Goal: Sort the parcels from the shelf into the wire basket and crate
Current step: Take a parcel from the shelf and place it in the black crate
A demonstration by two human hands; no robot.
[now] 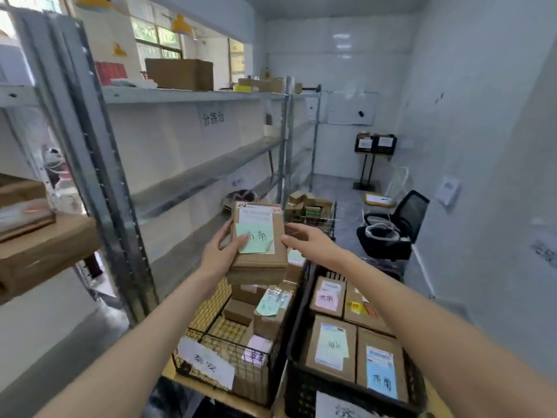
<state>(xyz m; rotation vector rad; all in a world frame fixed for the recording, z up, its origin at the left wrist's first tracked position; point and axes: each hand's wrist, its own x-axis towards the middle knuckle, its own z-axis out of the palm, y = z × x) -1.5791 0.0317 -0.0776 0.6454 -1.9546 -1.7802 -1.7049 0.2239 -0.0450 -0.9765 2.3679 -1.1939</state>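
Parcel (257, 239) mid-frame, held above the wire basket (229, 342). Left hand (221, 251) grips its left edge, thumb on the green note; right hand (307, 239) at the right edge, fingers loosely extended, contact unclear. Long axis runs up-frame, label up. Crate (304, 384) lies lower right, nearer the right hand.

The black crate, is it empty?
No, the black crate already holds several brown parcels with coloured notes stuck on top.
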